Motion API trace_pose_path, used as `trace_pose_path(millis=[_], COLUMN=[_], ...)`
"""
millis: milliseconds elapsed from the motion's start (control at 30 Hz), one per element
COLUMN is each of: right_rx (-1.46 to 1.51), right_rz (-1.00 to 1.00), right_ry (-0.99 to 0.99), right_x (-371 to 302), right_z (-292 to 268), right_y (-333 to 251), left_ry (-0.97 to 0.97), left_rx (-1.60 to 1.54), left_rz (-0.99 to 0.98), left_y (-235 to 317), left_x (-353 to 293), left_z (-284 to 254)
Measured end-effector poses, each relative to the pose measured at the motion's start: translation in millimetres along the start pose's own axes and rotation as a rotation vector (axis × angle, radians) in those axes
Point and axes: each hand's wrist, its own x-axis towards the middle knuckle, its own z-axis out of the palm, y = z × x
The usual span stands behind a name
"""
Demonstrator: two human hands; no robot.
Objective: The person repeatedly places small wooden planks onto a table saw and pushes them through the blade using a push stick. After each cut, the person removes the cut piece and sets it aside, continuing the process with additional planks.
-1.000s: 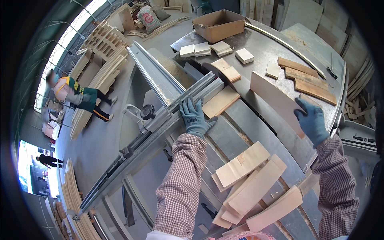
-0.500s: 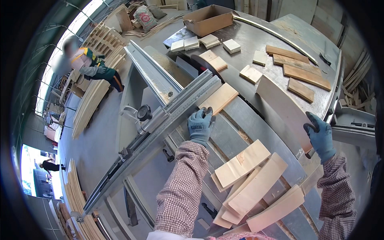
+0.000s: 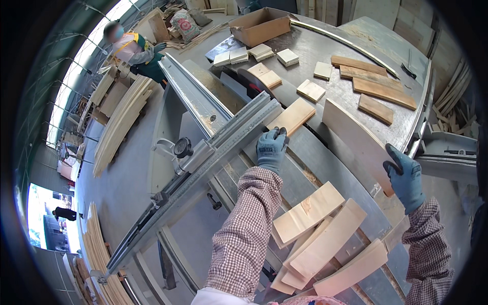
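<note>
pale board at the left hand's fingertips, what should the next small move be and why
Perhaps ease the pale board right, toward the upright panel: the left hand has its fingertips at the board's near edge, and a gap shows between its right end and the panel.

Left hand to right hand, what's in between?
Head view: the slotted metal table, then, nearer the right hand, the long pale panel standing on edge.
</note>
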Motion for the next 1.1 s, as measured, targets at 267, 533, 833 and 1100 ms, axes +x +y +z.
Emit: trace_pose_path(millis=[267, 533, 833, 1100], right_rx=[-0.163, -0.304, -0.449, -0.399], right_rz=[-0.119, -0.152, -0.228, -0.321], right_ry=[-0.027, -0.07, -0.065, 0.001], right_x=[15.4, 27.2, 29.1, 30.9], right_z=[5.4, 12.4, 17.3, 21.0], right_y=[-21.0, -29.8, -48.2, -50.4], left_ry=[0.002, -0.041, -0.196, -0.155], left_rx=[0.045, 0.312, 0.363, 0.295], left_rz=[0.037, -0.316, -0.369, -0.373], left_y=[-4.3, 19.9, 8.5, 9.1], left_x=[1.6, 26.1, 30.8, 31.6], left_z=[0.3, -44.0, -38.6, -38.1])
